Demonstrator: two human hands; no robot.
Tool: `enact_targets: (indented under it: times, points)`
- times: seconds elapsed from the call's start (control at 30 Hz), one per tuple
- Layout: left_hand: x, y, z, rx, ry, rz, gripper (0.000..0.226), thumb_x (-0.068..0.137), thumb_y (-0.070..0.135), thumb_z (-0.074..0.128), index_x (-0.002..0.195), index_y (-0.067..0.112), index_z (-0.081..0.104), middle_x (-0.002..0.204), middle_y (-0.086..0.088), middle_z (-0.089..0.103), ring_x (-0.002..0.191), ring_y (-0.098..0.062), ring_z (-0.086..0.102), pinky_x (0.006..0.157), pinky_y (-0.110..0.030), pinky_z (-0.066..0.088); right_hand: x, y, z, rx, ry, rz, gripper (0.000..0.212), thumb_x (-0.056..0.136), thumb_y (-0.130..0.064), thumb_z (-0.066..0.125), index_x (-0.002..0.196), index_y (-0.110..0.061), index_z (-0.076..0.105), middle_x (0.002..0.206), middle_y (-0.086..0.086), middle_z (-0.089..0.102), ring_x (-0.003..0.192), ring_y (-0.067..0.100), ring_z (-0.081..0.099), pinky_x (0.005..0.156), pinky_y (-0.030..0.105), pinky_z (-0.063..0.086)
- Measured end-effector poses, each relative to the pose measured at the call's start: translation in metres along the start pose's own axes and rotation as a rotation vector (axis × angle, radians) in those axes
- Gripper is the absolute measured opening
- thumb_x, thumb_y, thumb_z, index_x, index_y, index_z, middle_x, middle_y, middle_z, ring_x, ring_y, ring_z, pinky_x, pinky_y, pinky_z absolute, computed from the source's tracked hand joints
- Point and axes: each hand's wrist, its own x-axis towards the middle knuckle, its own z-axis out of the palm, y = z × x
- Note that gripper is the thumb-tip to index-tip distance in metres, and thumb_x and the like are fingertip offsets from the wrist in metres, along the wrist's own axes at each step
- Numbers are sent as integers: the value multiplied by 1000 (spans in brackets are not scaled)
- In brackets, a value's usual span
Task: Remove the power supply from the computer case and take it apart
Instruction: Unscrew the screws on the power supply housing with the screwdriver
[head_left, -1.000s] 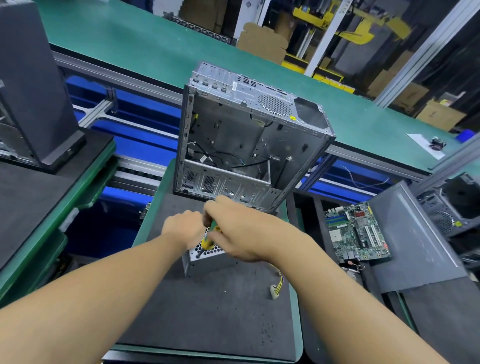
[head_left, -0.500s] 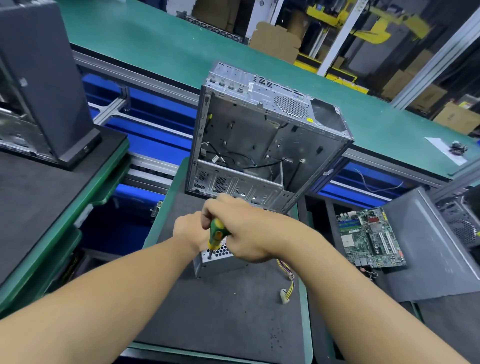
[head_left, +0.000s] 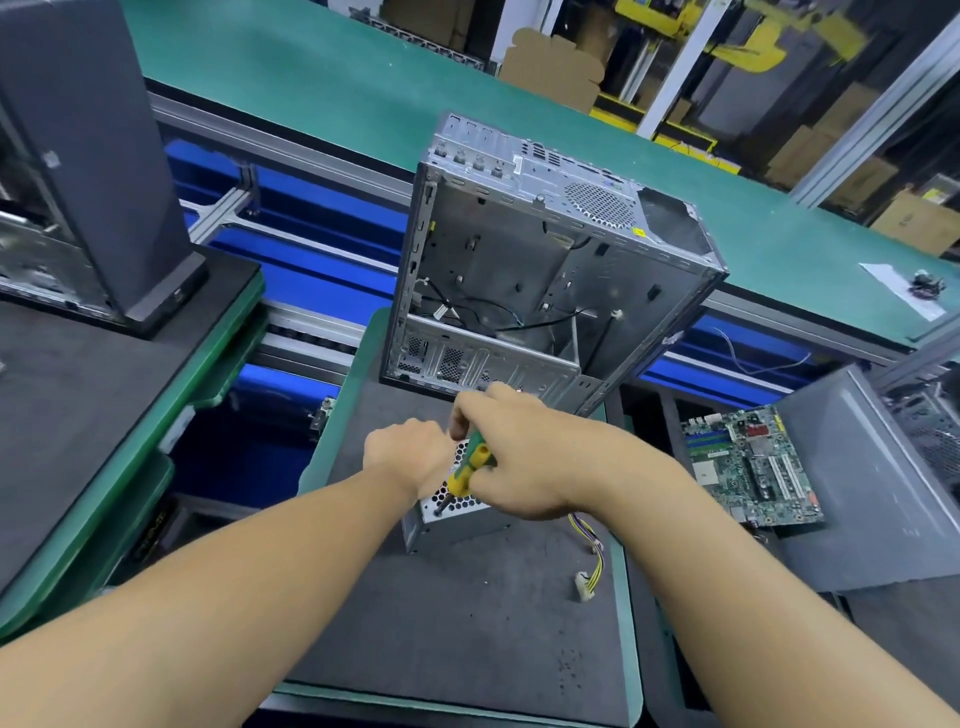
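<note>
Grey perforated steel of the power supply (head_left: 457, 519) out on the dark mat (head_left: 467, 649), just in front of the gutted case (head_left: 519, 270) standing upright at the mat's far end. Yellow-and-green screwdriver (head_left: 470, 465) gripped in the right hand (head_left: 524, 457), fingers curled round the handle, tip down at the supply's near-left corner. Left hand (head_left: 408, 454) resting on the supply's left side, fingers folded out of sight past the knuckles; cannot tell whether gripping. Most of the supply's top hidden under the two hands. Trailing out from below the right wrist, a yellow-wired cable (head_left: 592, 561) ending in a white plug on the mat. To the right, a motherboard (head_left: 753, 467) beside a grey side panel (head_left: 857, 493); to the left, a dark tower (head_left: 88, 156) on a mat of its own; beyond, a green belt (head_left: 337, 78). Against a second ago: same hold and same corner of the supply, but more of the handle showing between the hands.
</note>
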Motion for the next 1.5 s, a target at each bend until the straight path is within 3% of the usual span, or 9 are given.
enact_targets:
  times: [0.17,0.3,0.5,0.67,0.83,1.1,1.27,1.4,1.5]
  points:
    - [1,-4,4,18,30,25,20,94,26,34,77,23,43,80,2,55,74,-25,55,69,-32,41,3,-8,12,-70,254,58,23,103,-43,31,107,-21,28,94,6,47,82,34,53,74,43,45]
    - [2,-3,5,12,29,19,27,97,32,32,89,20,54,92,-1,63,84,-26,62,73,-34,45,0,-8,2,79,66,-43,36,89,-14,45,118,-30,31,109,-1,35,95,21,44,78,39,40]
    - [2,-5,6,4,27,18,22,94,27,35,77,20,47,82,1,58,76,-25,57,70,-32,42,1,-14,11,-97,187,133,31,99,-51,33,110,-22,36,108,5,47,88,34,56,80,46,47]
    - [3,-2,6,9,33,9,31,98,34,29,89,19,54,91,-2,63,77,-26,54,72,-34,43,0,-6,7,30,167,-11,19,90,-22,46,107,-25,38,110,-1,38,96,25,46,74,38,41]
    - [0,-2,5,25,30,-7,24,96,29,31,77,23,44,79,2,58,78,-26,59,71,-33,45,0,-5,12,-143,234,100,29,97,-50,36,105,-23,33,104,0,40,85,31,48,70,41,41]
    - [-3,3,1,59,46,4,24,93,25,37,69,22,38,89,-1,62,86,-26,62,71,-33,42,-6,2,5,-44,117,-144,29,86,-31,53,111,-25,39,113,-1,41,94,24,46,76,40,45]
    - [-5,3,0,81,12,-68,27,91,23,43,67,25,32,76,3,47,78,-23,52,72,-32,40,1,5,12,-150,231,-132,26,102,-45,31,104,-19,35,81,1,47,71,29,49,66,42,41]
    - [-4,2,1,22,44,-70,19,93,24,42,75,18,45,87,-2,58,87,-28,61,72,-33,43,4,11,3,-75,125,-247,17,91,-19,45,107,-23,40,106,1,46,94,26,48,80,47,47]
    - [-4,2,-1,12,22,-54,10,90,26,45,83,20,49,92,0,61,93,-26,63,74,-32,44,3,11,1,-49,105,-245,22,88,-30,51,106,-24,40,107,-2,43,94,22,47,79,45,47]
